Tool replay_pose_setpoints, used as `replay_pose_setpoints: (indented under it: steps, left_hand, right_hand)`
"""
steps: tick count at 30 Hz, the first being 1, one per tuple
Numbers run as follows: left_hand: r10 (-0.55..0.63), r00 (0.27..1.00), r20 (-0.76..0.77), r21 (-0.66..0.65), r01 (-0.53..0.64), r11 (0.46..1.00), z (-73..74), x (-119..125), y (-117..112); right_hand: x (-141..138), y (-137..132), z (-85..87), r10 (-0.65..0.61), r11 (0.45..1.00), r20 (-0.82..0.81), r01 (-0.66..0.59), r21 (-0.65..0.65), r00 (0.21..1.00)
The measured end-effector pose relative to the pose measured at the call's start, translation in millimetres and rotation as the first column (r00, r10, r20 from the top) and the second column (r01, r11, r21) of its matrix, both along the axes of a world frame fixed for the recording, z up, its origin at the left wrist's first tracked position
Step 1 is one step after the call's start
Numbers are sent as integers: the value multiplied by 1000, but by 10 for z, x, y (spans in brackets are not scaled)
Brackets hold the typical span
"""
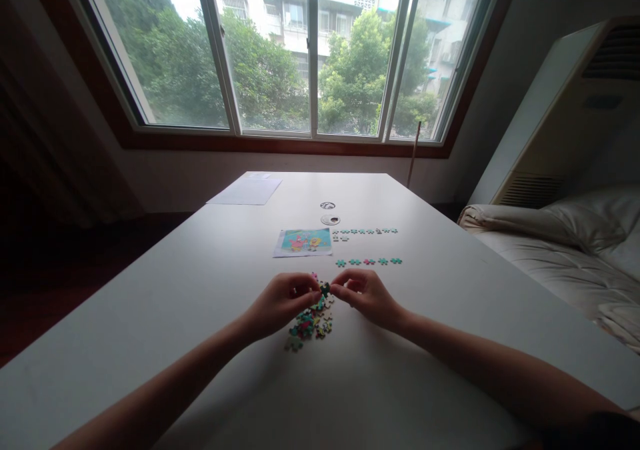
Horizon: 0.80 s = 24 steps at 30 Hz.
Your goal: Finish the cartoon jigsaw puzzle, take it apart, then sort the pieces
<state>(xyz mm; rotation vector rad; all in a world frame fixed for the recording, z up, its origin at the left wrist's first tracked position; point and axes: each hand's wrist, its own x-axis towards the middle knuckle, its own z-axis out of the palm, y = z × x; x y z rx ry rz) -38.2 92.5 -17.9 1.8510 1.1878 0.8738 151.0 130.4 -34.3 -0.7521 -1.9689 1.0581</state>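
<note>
A dark green jigsaw puzzle piece (325, 289) is held up between my two hands, over the table. My left hand (290, 298) pinches its left side between thumb and fingers. On the other side, the closed fingertips of my right hand (367, 297) grip its right edge. Beneath them lies a loose pile of mixed jigsaw pieces (306, 327), green, pink and yellow, partly hidden by my left hand. Beyond my hands sits a colourful cartoon picture sheet (303, 242). To its right, a row of teal pieces (383, 261) is laid out, one partly pink.
Further back are more pieces in rows (362, 231) and two round items (330, 219). Paper sheets (245, 191) lie at the far left of the white table (450, 303). A cushioned seat (555, 257) stands to the right; a window (310, 57) is ahead.
</note>
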Motion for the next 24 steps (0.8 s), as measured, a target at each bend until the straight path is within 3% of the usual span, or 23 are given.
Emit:
replay_pose_setpoints:
  steps: [5,9,19,24]
  left_hand:
    - [11,999,34,-50,-9,999,-24,-41,48]
    - [4,999,36,-66,-1,998,-33,-43,51]
    - [-11,1000,19,-46,12,999,-43,-37,47]
    - [19,1000,3,-35,-19,999,-57,-50,55]
  right_hand:
    - [35,15,6,-88,973,22,81,215,996]
    - [65,27,9,-100,937,52,76,341,994]
    - [75,39,-29,-112,890,108,51,454,988]
    - [128,85,30,-184,882,40,147,449,982]
